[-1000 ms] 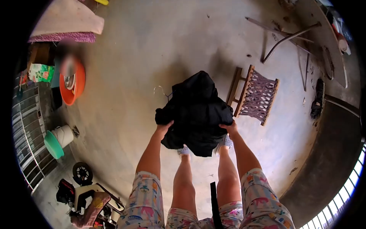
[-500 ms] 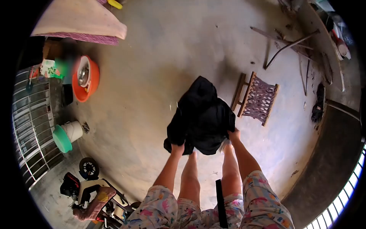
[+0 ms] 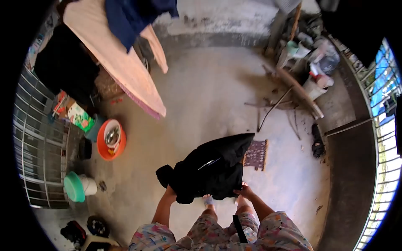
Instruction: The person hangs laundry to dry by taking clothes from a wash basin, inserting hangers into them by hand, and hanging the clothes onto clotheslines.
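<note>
A black garment hangs in front of me, held up off the floor, with a thin light streak on its upper middle. At its lower left edge my left hand grips the cloth, its fingers mostly hidden behind the fabric. My right hand pinches the lower right edge. Behind the garment's right side, a low stool with a woven purple-brown seat is partly covered. My feet show below the cloth.
An orange basin, a green basin and a white bucket stand left. Pale cloth and dark blue cloth hang upper left. A bent metal frame lies beyond the stool. Part of a scooter is lower left.
The view has tilted up, bringing the far wall and hanging cloths in. The garment is spread wider and slants up to the right, now covering part of the stool. Both hands still hold it.
</note>
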The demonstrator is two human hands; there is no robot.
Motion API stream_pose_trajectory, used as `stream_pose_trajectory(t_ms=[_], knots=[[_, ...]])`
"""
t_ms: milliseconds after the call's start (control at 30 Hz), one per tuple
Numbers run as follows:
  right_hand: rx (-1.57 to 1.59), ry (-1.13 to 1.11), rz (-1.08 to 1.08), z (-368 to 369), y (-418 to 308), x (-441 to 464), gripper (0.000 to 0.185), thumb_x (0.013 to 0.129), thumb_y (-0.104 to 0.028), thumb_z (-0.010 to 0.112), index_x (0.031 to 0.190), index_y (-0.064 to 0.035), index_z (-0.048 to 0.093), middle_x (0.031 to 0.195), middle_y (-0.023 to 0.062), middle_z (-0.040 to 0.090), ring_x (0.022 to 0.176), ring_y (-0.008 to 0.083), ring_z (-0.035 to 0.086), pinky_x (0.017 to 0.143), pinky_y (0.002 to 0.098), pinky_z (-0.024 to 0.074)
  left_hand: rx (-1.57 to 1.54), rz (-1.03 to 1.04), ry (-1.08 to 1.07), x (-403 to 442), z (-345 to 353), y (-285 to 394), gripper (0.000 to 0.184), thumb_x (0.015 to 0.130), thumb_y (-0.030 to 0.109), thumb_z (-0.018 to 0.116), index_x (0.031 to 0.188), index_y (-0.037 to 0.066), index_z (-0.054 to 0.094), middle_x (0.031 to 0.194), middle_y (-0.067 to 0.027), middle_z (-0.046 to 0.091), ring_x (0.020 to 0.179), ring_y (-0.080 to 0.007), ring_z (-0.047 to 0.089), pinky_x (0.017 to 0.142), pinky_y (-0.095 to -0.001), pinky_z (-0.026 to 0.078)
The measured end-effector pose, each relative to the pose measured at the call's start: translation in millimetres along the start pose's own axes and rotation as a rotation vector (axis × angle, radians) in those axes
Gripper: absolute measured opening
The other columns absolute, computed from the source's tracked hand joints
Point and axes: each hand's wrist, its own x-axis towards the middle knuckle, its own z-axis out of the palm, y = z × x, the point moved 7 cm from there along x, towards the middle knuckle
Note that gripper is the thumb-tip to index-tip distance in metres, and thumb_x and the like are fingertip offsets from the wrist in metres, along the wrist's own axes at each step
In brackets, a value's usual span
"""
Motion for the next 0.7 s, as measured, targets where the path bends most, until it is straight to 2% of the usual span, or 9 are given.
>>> stream_pose_trajectory(t_ms=[100,133,200,233,367,467,500,600,700], knots=[[-0.249,0.490,-0.048,-97.0,-79.1,-123.0,0.086,0.068,-0.038,0.085,0.135,-0.0001,0.046,0.123,0.0248,0.058,0.116,0.0345,0.057,0.095,0.0382,0.0473,0.347,0.145,-0.142,-19.5,47.9,104.6,0.059,0.085,0.008,0.070,0.137,0.003,0.044,0.131,-0.0062,0.053,0.118,-0.0190,0.051,0.101,-0.0328,0.042],[0.056,0.650,-0.174,-140.0,-110.5,-177.4,0.065,0.072,-0.022,0.082,0.127,-0.0016,0.053,0.122,0.0233,0.060,0.109,0.0312,0.060,0.091,0.0367,0.0491,0.446,0.280,-0.222,-19.8,56.3,126.3,0.059,0.084,0.009,0.071,0.137,0.002,0.044,0.132,-0.0065,0.053,0.119,-0.0194,0.050,0.102,-0.0331,0.041],[0.188,1.134,-0.277,-216.7,-180.8,-310.9,0.034,0.073,-0.004,0.067,0.106,-0.0057,0.064,0.088,0.0138,0.065,0.080,0.0311,0.060,0.073,0.0412,0.0490,0.635,0.552,-0.377,-13.5,73.4,158.6,0.061,0.083,0.011,0.072,0.136,0.001,0.044,0.133,-0.0072,0.053,0.120,-0.0201,0.050,0.104,-0.0336,0.039],[0.030,1.459,-0.545,-235.3,-232.0,-392.1,0.037,0.072,0.000,0.064,0.108,-0.0054,0.063,0.087,0.0134,0.062,0.075,0.0299,0.054,0.069,0.0416,0.0455,0.726,0.596,-0.417,-23.2,97.4,187.7,0.062,0.082,0.013,0.073,0.136,0.000,0.044,0.133,-0.0077,0.053,0.121,-0.0203,0.050,0.105,-0.0339,0.038],[-0.545,1.437,-0.894,-253.4,-366.1,-567.8,0.059,0.076,-0.016,0.072,0.129,-0.0017,0.052,0.138,0.0182,0.048,0.128,0.0383,0.043,0.108,0.0456,0.0324,0.644,0.850,-0.616,-66.8,188.3,277.4,0.056,0.085,0.015,0.069,0.135,0.000,0.047,0.131,-0.0082,0.055,0.121,-0.0189,0.050,0.104,-0.0341,0.038],[-0.605,1.249,-0.860,-275.0,-367.6,-603.0,0.034,0.082,-0.022,0.068,0.111,-0.0054,0.062,0.100,0.0108,0.062,0.099,0.0323,0.056,0.091,0.0441,0.0415,0.621,0.872,-0.644,-101.4,242.6,313.0,0.040,0.091,0.015,0.058,0.127,0.000,0.053,0.125,-0.0078,0.056,0.113,-0.0207,0.052,0.101,-0.0344,0.042],[-0.554,1.294,-0.976,-280.9,-366.2,-624.6,0.020,0.083,-0.017,0.068,0.099,-0.0054,0.065,0.079,0.0088,0.058,0.079,0.0309,0.056,0.076,0.0416,0.0444,0.540,0.701,-0.732,-105.6,255.3,313.1,0.041,0.092,0.015,0.057,0.130,0.000,0.051,0.127,-0.0068,0.055,0.113,-0.0192,0.052,0.101,-0.0327,0.042],[-0.436,1.427,-1.098,-293.2,-344.9,-673.2,0.012,0.080,-0.010,0.070,0.087,-0.0015,0.065,0.071,0.0127,0.058,0.066,0.0321,0.057,0.060,0.0389,0.0459,0.655,1.005,-0.835,-134.1,298.4,327.6,0.041,0.092,0.011,0.055,0.132,0.001,0.049,0.128,-0.0047,0.054,0.114,-0.0175,0.051,0.101,-0.0324,0.042],[-0.406,1.655,-0.991,-299.6,-333.2,-732.7,0.011,0.080,-0.008,0.071,0.082,-0.0007,0.064,0.070,0.0135,0.060,0.064,0.0320,0.058,0.059,0.0369,0.0459,0.760,0.930,-0.875,-142.9,339.9,321.9,0.045,0.086,0.007,0.058,0.130,0.003,0.050,0.126,-0.0101,0.056,0.113,-0.0250,0.053,0.100,-0.0354,0.042]])
